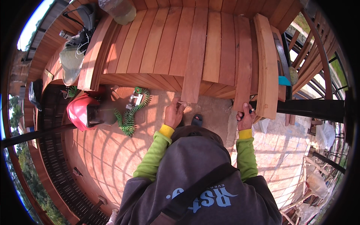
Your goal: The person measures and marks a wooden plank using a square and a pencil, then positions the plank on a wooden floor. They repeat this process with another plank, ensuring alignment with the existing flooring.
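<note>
My left hand is closed at the near left corner of a reddish wooden plank, its thumb and fingers pinching the edge. This plank lies on the slatted wooden bench and sticks out past its front edge. To the right, my right hand is closed at the near end of a second wooden plank, which also overhangs the bench. Something small and dark shows by the right fingers, too small to name. Right beside that hand stands a stack of planks.
The slatted bench spans the far side. A pile of planks rests on its left. On the floor lie a coiled green hose and a red rounded object. A dark horizontal bar is at right.
</note>
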Demonstrator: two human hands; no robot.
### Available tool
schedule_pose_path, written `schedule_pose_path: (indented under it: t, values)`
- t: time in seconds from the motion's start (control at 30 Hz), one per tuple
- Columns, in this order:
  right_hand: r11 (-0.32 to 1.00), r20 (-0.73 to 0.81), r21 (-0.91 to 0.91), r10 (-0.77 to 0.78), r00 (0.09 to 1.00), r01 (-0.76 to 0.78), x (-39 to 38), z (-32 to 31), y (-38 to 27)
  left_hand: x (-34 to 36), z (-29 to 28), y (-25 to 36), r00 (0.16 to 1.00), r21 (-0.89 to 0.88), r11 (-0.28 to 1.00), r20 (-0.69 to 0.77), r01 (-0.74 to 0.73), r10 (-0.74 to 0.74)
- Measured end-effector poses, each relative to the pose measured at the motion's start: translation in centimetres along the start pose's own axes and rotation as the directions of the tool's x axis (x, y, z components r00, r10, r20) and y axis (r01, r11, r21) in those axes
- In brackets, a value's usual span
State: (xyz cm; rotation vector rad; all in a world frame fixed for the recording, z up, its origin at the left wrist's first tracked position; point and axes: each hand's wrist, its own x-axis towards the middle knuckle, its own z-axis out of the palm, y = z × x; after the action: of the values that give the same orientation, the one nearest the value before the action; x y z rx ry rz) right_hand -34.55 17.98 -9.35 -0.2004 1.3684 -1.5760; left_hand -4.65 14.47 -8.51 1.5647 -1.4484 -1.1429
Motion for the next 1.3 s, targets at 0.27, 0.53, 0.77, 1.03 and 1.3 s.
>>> schedule_pose_path:
  t: [0.27,0.53,0.77,1.03,1.3]
  values:
    - [1.0,-0.002,0.0,0.019,1.0,-0.019,0.6,-0.3,0.2,-0.1,-0.4,0.4,1.0,0.015,1.0,0.006,0.022,-0.022]
    - [0.994,-0.008,0.105,-0.012,1.0,0.012,-0.6,1.2,0.0,0.2,-0.7,0.1,0.999,0.024,1.0,0.048,0.013,-0.014]
    - [0.988,0.006,0.152,-0.032,0.999,0.031,-1.3,2.6,-2.0,-0.4,-1.3,-0.7,0.996,-0.04,0.997,0.064,0.062,-0.06]
    - [0.984,0.213,0.168,0.013,0.977,-0.05,-0.8,3.2,-3.3,-1.8,-2.2,-1.6,0.993,0.002,0.995,0.06,0.099,-0.099]
    - [0.992,0.262,0.083,0.069,0.962,-0.094,-0.9,3.7,-4.9,-3.1,-2.5,-2.2,0.985,-0.041,0.988,0.1,0.146,-0.141]
